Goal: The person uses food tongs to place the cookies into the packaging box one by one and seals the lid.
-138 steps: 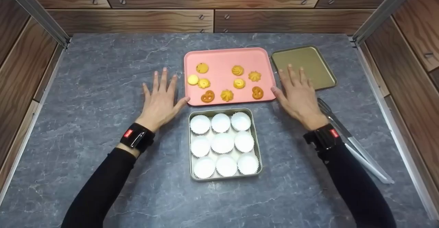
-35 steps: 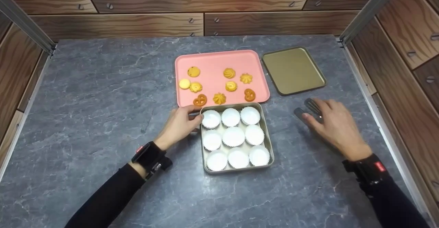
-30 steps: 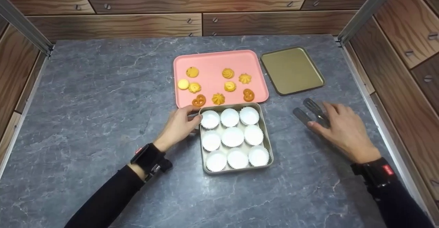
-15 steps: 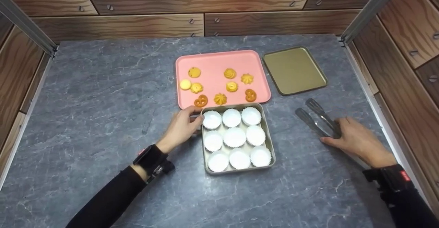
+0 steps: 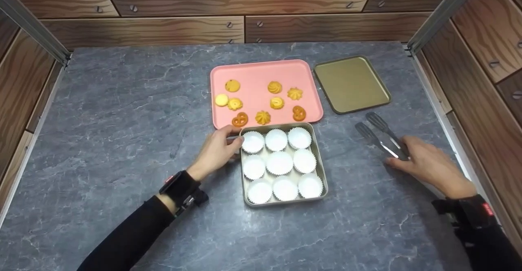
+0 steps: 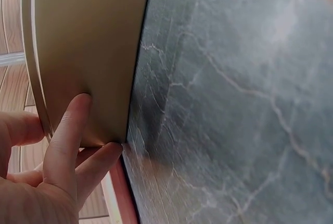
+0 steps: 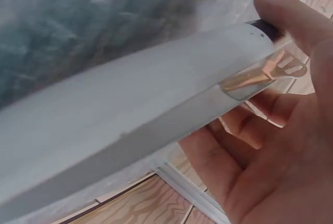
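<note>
A square metal baking tin (image 5: 319, 153), with several white paper cupcake liners (image 5: 279, 163) inside, stands before the pink tray (image 5: 255, 73). My left hand (image 5: 215, 150) holds the tin's far left corner. In the left wrist view, its fingers (image 6: 65, 146) lie against the outer wall (image 6: 88, 36) and corner. On the right, my right hand (image 5: 434, 167) grips serving tongs with dark slotted heads (image 5: 378, 121) and pale handles (image 7: 156, 83). The tongs are spread and point towards the gold lid (image 5: 352, 85). Several cookies (image 5: 274, 87) and two pretzel-shaped cookies (image 5: 239, 119) lie on the pink tray.
The gold lid lies flat beside the pink tray's right edge. Wood-patterned panels (image 5: 142, 32) close off the back and both sides of the grey marbled table (image 5: 130, 100).
Both hands have left their flat spots on the table. The left has taken the tin, which now sits farther right. The right has slid back along the tongs and grips them, the heads shifting slightly forward.
</note>
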{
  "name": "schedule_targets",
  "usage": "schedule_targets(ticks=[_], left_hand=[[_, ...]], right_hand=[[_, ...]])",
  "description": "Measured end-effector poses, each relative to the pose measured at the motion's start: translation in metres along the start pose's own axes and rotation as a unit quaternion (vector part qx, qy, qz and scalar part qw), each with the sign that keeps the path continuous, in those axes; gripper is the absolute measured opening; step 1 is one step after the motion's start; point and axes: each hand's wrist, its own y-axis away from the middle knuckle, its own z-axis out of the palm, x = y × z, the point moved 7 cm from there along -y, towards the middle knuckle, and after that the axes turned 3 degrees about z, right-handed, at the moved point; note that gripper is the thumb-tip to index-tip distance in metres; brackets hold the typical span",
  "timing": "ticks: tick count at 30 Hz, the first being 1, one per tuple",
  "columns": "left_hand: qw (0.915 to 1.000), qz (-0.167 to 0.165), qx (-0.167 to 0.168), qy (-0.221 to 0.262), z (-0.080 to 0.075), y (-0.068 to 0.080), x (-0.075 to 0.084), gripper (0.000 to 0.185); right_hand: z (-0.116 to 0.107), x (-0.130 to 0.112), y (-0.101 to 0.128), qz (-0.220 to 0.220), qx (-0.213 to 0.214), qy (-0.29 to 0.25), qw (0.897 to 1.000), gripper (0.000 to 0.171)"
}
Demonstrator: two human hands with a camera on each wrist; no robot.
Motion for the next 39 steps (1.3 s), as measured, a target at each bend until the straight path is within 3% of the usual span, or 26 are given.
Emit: schedule_targets(ticks=[9, 14, 23, 33, 39], left_hand=[[1.0000, -0.003, 0.004, -0.001, 0.000, 0.000, -0.002, 0.034], [0.9997, 0.007, 0.012, -0.021, 0.000, -0.001, -0.001, 0.032], [0.9999, -0.007, 0.010, 0.002, 0.000, 0.000, -0.002, 0.033], [0.9997, -0.011, 0.007, 0.020, 0.001, 0.001, -0.004, 0.034], [0.9997, -0.013, 0.008, 0.020, 0.001, 0.000, -0.003, 0.034]], right_hand=[[-0.014, -0.030, -0.016, -0.035, 0.059, -0.014, 0.998, 0.055], [-0.015, -0.044, -0.032, -0.035, 0.056, -0.017, 0.998, 0.064], [-0.015, -0.068, -0.063, -0.035, 0.064, 0.011, 0.997, 0.068], [-0.017, -0.093, -0.097, -0.035, 0.085, 0.005, 0.996, 0.051], [-0.016, -0.107, -0.111, -0.052, 0.096, 0.025, 0.994, 0.053]])
